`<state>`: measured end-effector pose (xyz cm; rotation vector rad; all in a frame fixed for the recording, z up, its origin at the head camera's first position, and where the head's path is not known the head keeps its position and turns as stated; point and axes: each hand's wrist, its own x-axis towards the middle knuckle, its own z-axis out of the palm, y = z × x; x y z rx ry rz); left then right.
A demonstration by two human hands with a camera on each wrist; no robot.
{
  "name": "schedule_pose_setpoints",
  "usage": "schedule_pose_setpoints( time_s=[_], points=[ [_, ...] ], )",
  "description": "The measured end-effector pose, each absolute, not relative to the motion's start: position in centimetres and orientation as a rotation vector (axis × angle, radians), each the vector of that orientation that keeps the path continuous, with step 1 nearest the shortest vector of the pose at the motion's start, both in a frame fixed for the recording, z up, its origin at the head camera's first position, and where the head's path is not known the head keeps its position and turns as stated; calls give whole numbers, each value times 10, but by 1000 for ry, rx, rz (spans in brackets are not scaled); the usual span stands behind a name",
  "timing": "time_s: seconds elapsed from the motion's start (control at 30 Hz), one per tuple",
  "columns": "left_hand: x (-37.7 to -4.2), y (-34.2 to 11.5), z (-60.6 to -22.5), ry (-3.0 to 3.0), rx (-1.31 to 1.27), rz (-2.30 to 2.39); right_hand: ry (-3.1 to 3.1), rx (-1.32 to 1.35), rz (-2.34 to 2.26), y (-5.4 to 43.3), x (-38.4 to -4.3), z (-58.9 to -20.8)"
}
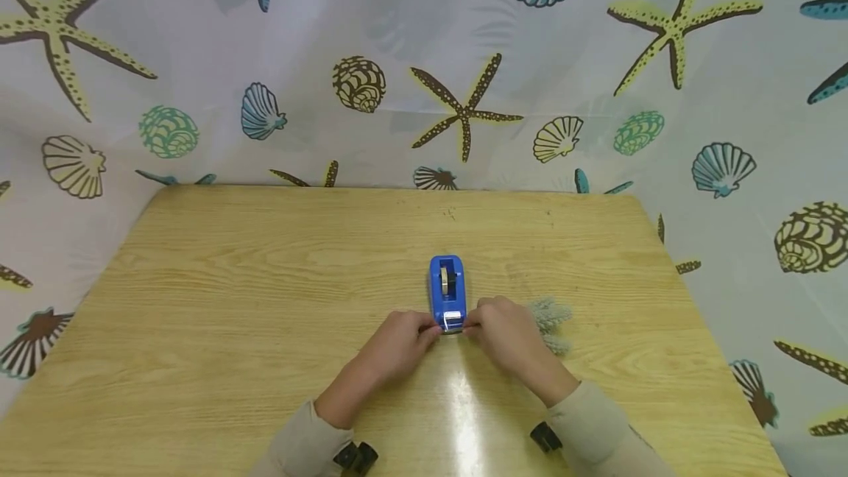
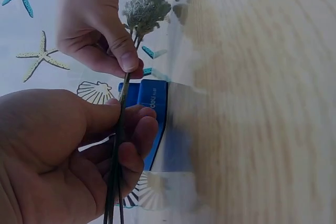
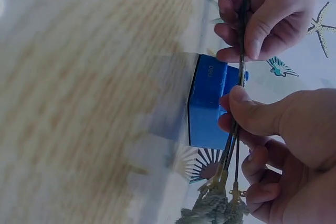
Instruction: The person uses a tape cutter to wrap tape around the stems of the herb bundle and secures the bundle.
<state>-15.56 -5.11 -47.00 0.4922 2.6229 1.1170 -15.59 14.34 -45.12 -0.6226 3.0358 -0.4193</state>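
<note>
A blue tape dispenser stands on the table with its roll of tape towards the back. Just in front of its near end, a thin bundle of dark-stemmed sprigs runs crosswise between two hands. My left hand pinches the bare stems between thumb and fingers, left of the dispenser. On the other side my right hand pinches them closer to the grey-green leafy tops, which stick out to the right. Between the hands, the left wrist view shows a paler, shiny stretch of stem.
The wooden table reaches back to a hanging cloth printed with shells and starfish, which also rises along both sides. Dark wrist cameras sit by the sleeves near the front.
</note>
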Motion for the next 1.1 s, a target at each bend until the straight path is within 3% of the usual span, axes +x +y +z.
schedule_pose_setpoints(
  time_s=[1.1],
  points=[
    [-159,-48,-472,2739,447,1185,3125,-508,-582,142,-158,-461]
  ],
)
